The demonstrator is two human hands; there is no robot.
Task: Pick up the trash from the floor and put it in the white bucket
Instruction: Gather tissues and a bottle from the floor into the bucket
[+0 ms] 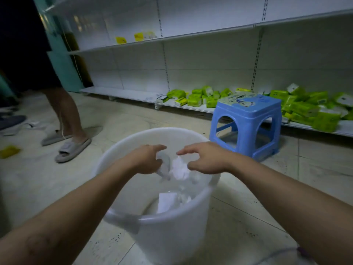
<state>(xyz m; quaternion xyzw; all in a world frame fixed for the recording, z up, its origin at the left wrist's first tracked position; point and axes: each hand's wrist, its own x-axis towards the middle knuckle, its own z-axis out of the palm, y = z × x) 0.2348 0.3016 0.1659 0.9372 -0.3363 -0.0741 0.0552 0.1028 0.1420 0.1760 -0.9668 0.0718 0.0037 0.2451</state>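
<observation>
Counting one white bucket [164, 236]. Two hands are showing over it: left hand [147, 159], right hand [206, 159]. Trash: I'm seeing one grey scrap [165, 165] in the left hand, one crumpled white paper [179, 169], and maybe two flat white sheets [167, 202] lying inside, since blur is muddying that. One blue stool [248, 119] is standing by. One other person is wearing two grey slippers [73, 149]. Two yellow packs [120, 40] are sitting on the upper shelf [191, 33]. Green packs [194, 101] are lying in two piles, too many to count.
</observation>
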